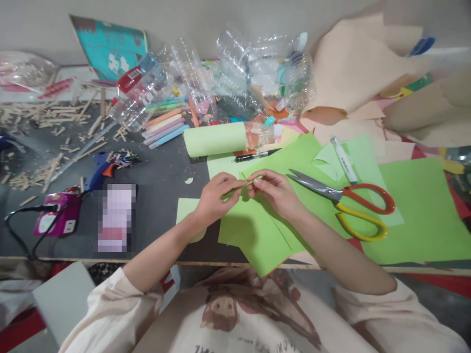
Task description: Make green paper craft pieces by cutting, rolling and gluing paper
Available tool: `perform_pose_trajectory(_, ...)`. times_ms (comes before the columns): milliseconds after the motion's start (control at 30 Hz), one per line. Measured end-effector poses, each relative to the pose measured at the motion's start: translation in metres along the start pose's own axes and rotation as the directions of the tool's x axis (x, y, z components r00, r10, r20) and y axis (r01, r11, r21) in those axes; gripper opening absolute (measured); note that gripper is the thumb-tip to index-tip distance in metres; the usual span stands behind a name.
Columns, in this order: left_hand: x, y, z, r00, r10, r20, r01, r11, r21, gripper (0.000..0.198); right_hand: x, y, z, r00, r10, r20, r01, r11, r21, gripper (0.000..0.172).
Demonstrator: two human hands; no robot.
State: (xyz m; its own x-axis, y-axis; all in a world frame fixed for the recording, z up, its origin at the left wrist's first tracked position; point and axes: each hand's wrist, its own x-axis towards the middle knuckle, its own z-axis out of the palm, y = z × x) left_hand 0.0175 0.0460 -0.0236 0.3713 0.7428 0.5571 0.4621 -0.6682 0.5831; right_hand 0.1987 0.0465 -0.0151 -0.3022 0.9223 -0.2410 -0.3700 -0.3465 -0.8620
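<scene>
My left hand (217, 197) and my right hand (275, 192) meet over the bright green paper (245, 223), fingertips pinched on a small strip of green paper (243, 184), seen nearly edge-on and partly covered by the fingers. To the right of my right hand lie large scissors (333, 193) with one red and one yellow handle, blades parted. A black pen (253, 156) rests just beyond my hands. Behind it lies a plastic bottle (263, 135) on its side, its body wrapped in a pale green paper sheet (217, 139).
A capped marker (343, 159) lies on green sheets at right. Clear plastic bottles (235, 68) and crumpled brown paper (362, 63) crowd the back. At left are a blue glue gun (96, 169), a pixelated phone (117, 218), a purple box (59, 213) and scattered wooden sticks (44, 171).
</scene>
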Motion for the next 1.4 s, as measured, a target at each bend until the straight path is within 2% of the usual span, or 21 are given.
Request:
perform_pose_trajectory(233, 0.0006, 0.0010, -0.0016, 0.993, -0.106, 0.043, 0.107, 0.994, -0.013, 0.014, -0.0004, 0.0012, 0.0002, 0.998, -0.041, -0.040, 0.040, 0.998, -0.040, 0.028)
perform_pose_trajectory(400, 0.0013, 0.0000, -0.0018, 0.985, -0.141, 0.099, 0.147, 0.988, -0.049, 0.012, -0.0009, 0.0021, -0.0012, 0.998, -0.062, -0.020, 0.060, 0.995, -0.076, 0.025)
perform_pose_trajectory(600, 0.0029, -0.0009, -0.0036, 0.983, -0.166, 0.076, 0.169, 0.985, -0.039, 0.012, -0.0032, 0.0014, 0.0018, 0.999, -0.041, -0.030, 0.038, 0.996, -0.075, 0.025)
perform_pose_trajectory(900, 0.0048, -0.0051, -0.0032, 0.985, -0.158, 0.073, 0.154, 0.986, 0.058, 0.033, -0.0045, 0.0006, 0.0022, 0.997, -0.073, -0.039, 0.066, 0.985, -0.157, 0.024)
perform_pose_trajectory(1233, 0.0035, -0.0036, -0.0022, 0.998, -0.055, 0.035, 0.055, 0.998, -0.004, 0.017, -0.0035, 0.0040, 0.0015, 0.997, -0.077, -0.020, 0.074, 0.991, -0.114, 0.025)
perform_pose_trajectory(1400, 0.0050, -0.0065, -0.0032, 0.994, -0.103, 0.032, 0.102, 0.995, 0.014, 0.026, -0.0041, 0.0031, 0.0027, 0.992, -0.117, -0.044, 0.109, 0.981, -0.162, 0.024)
